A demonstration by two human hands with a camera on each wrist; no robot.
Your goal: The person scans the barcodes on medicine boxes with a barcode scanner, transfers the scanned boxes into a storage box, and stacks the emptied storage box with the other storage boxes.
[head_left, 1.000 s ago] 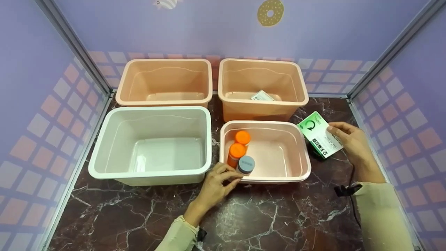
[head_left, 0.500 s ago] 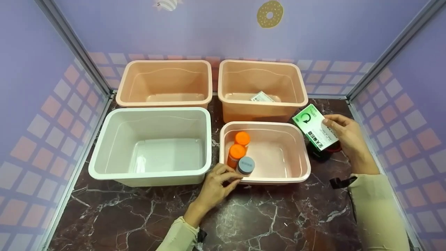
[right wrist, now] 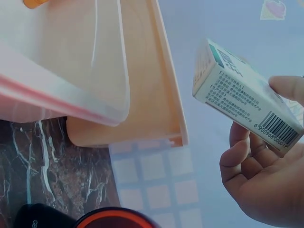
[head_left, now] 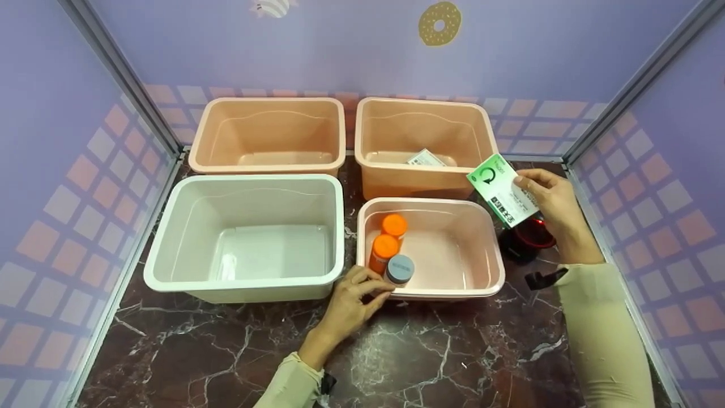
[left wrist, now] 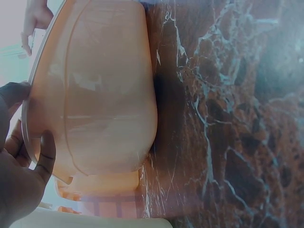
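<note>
My right hand pinches a green-and-white medicine box by one end, in the air near the right corner of the back right orange bin. Printed lines and a barcode show on the box's side in the right wrist view. With thumb outside and fingers over the edge, my left hand grips the rim of the low pink bin at its front left corner. Inside that bin stand two orange-capped pill bottles and a grey-capped bottle, grouped at the left.
A white bin stands front left, an orange bin behind it. A white box lies in the back right bin. Beside the pink bin sits a black container with a red rim. Purple walls surround the dark marbled table.
My right hand has moved away from me and slightly left with the medicine box, uncovering more of the black container. The left hand stays on the pink bin's rim.
</note>
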